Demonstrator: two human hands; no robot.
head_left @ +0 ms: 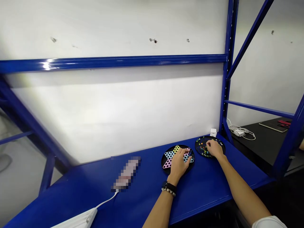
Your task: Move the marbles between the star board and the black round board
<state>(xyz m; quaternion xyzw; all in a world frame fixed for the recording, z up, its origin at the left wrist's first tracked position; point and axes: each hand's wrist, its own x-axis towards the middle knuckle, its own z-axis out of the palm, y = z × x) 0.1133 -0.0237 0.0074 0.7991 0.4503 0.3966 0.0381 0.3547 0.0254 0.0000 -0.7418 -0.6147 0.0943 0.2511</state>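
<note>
Two round black trays are set on the blue tabletop (147,190), right of centre in the lower frame. In the nearer tray (169,171) a multicoloured star-shaped board (169,155), pierced with holes, is held; its middle is covered by the left hand (179,162), whose thumb is spread wide of the fingers. In the farther tray (197,147), small coloured pieces (205,153) are scattered, partly hidden by the right hand (215,149); its fingers are curled narrow, and whether a piece is pinched cannot be told. Just behind that tray, a white adapter (213,132) is placed. At lower centre, a blurred-out object (127,174) is joined by a white cable (106,201) to a white bar (76,220). The tabletop is bounded by blue posts and beams (142,60), with a white wall (130,107) behind. At far right, tangled cables (242,130) are left on a black surface (263,141).
</note>
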